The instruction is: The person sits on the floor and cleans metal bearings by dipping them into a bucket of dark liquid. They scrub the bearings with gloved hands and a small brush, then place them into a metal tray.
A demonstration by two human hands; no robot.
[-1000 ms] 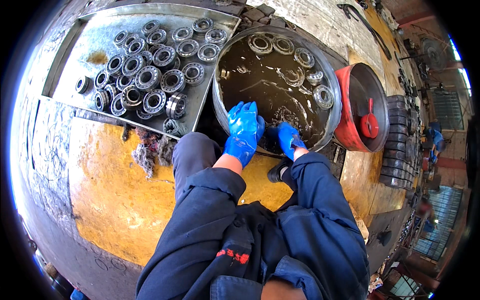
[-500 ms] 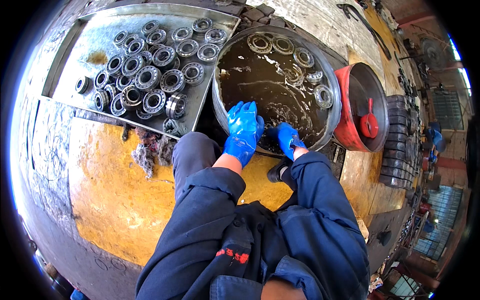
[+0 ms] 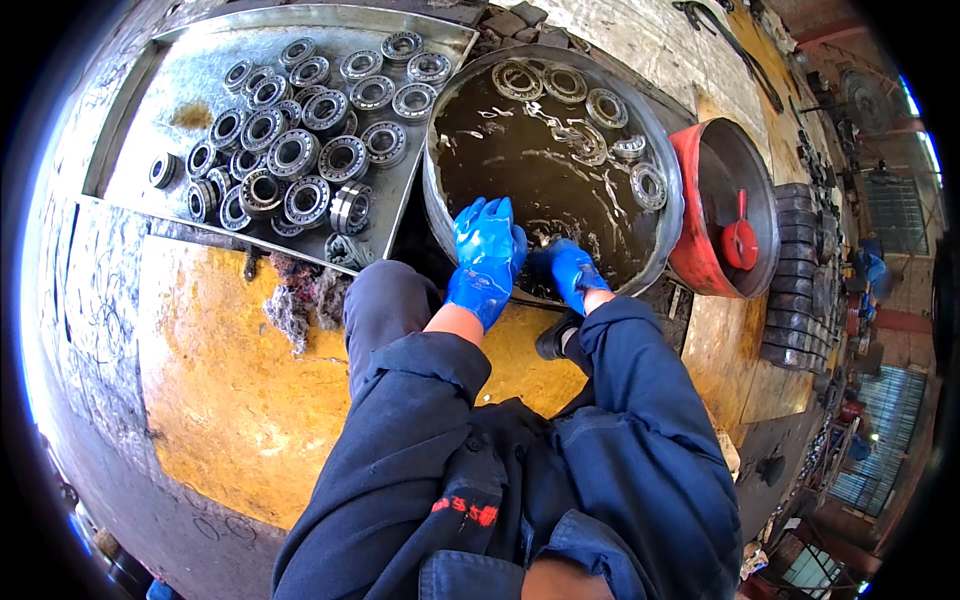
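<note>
Both hands down at the near rim of the round basin point(image 3: 660, 170) of murky brown liquid — left hand point(image 3: 485, 260) flat, fingers spread, holding nothing. Right hand point(image 3: 570, 272) dips in, prob. curled on a bearing; can't tell through the murk. More bearings point(image 3: 590, 110) sit along the far wall. Best approach — turn each w/ a firm grip, they'll be slick. Cleaned ones point(image 3: 300, 150) fill the metal tray point(image 3: 130, 120) to the left.

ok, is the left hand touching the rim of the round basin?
Touching. The head view shows the left hand in its blue glove lying over the near rim of the round basin, no gap visible. The right hand dips into the dark liquid inside.
</note>
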